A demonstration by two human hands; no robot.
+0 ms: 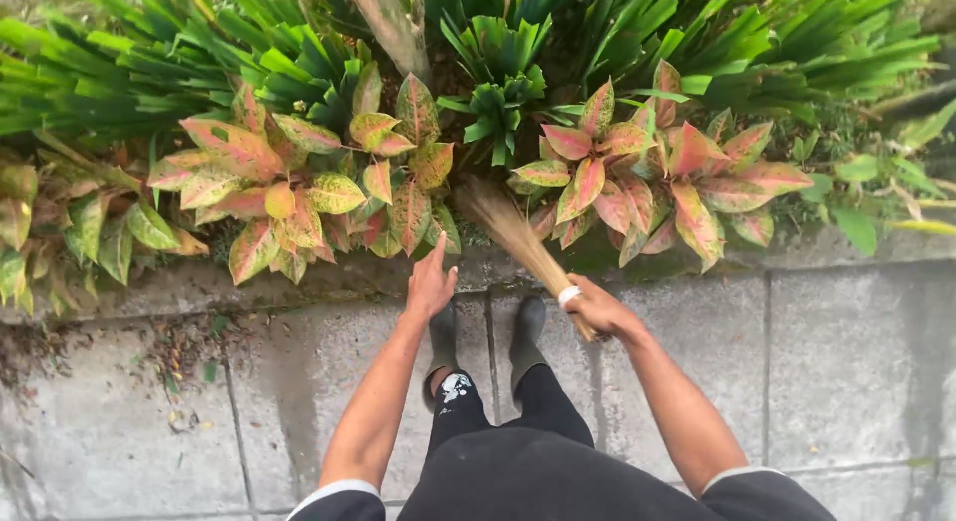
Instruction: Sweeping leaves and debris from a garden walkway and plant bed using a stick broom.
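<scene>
My right hand [596,307] grips a short straw broom [518,237] near its bound end, where a white band wraps it. The bristles fan up and to the left, into the gap between two red-and-green leafy plants [289,182] [652,172]. My left hand [430,282] is stretched forward with fingers together and holds nothing; its fingertips come close to the lowest leaves of the left plant, just above the concrete kerb [299,277]. Below both hands are my dark rubber boots [486,332], standing on the paving.
Grey concrete paving slabs [846,382] run along the front of a raised planting bed. Dry leaf litter and dirt [179,357] lie on the slab at the left. Long green strap-leaved plants [498,73] fill the bed behind the coloured ones.
</scene>
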